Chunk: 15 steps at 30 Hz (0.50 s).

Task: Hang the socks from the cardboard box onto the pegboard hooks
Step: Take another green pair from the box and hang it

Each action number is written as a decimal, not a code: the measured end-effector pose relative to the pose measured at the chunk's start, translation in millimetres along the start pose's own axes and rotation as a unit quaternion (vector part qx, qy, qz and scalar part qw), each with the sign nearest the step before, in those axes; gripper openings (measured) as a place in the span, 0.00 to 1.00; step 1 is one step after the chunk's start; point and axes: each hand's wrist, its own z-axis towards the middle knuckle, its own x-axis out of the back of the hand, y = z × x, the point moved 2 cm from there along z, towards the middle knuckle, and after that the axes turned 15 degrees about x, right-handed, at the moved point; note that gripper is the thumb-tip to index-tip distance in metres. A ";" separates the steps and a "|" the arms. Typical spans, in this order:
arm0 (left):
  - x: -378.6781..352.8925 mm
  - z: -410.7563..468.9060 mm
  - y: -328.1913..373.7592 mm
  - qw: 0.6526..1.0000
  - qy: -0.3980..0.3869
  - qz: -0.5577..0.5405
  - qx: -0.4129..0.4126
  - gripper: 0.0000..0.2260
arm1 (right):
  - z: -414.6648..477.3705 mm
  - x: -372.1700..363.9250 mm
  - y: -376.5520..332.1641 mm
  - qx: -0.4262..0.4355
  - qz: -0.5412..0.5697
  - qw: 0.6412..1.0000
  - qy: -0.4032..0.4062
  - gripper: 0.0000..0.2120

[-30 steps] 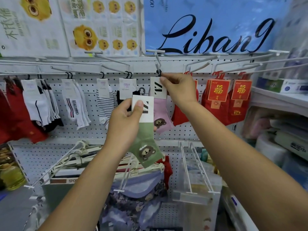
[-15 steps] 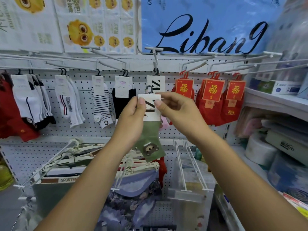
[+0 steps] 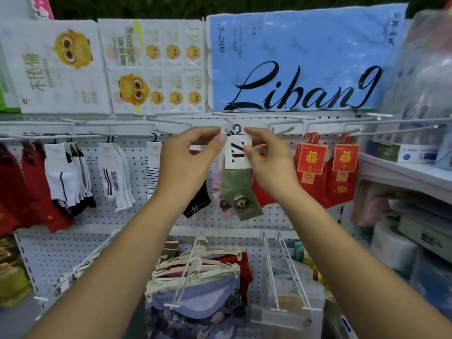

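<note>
Looked like the left hand (image 3: 188, 162) and right hand (image 3: 271, 165) each pinched the card (image 3: 237, 152) on the green sock (image 3: 241, 189), probably keeping its hanger (image 3: 236, 128) square to the pegboard hook (image 3: 229, 120).

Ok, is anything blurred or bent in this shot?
Head view: even light; the green bear-print sock and white paper card between left hand and right hand are sharp; clear plastic packs top right smear; the wide lens tilts the white shelf.
</note>
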 end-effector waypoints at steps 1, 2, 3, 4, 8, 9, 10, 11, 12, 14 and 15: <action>-2.1 1.5 4.6 1.000 -0.002 0.002 -0.009 0.04 | 2.2 -2.1 -0.2 0.008 -0.008 1.000 -0.005 0.16; -3.4 3.2 8.1 1.000 -0.001 0.005 -0.015 0.04 | 3.9 -4.2 -0.2 0.015 -0.016 1.000 -0.012 0.16; -4.1 4.7 10.4 1.000 0.001 0.010 -0.020 0.04 | 4.8 -6.0 0.2 0.015 -0.020 1.000 -0.019 0.16; -4.4 5.9 12.2 1.000 0.002 0.016 -0.023 0.04 | 5.7 -7.7 1.1 0.010 -0.021 0.999 -0.027 0.16; -2.5 5.8 17.1 0.998 -0.001 0.045 -0.032 0.05 | 4.9 -11.3 7.3 -0.013 -0.015 0.998 -0.054 0.16; -1.7 5.2 18.0 0.998 -0.002 0.051 -0.034 0.06 | 4.9 -11.3 9.4 -0.017 -0.012 0.998 -0.056 0.16; -1.3 4.5 19.1 0.998 -0.003 0.057 -0.036 0.06 | 5.5 -11.4 11.6 -0.019 -0.012 0.998 -0.058 0.16; -1.2 3.7 20.3 0.997 -0.005 0.061 -0.037 0.07 | 6.5 -11.5 13.7 -0.021 -0.013 0.998 -0.060 0.16; -1.1 2.7 21.7 0.997 -0.006 0.065 -0.037 0.07 | 7.6 -11.8 15.6 -0.025 -0.015 0.998 -0.062 0.16; -1.2 1.1 23.8 0.996 -0.009 0.078 -0.034 0.05 | 10.3 -12.1 18.3 -0.034 -0.023 0.997 -0.067 0.15; -0.9 0.4 24.3 0.996 -0.010 0.084 -0.029 0.05 | 11.1 -12.0 18.9 -0.036 -0.027 0.997 -0.070 0.15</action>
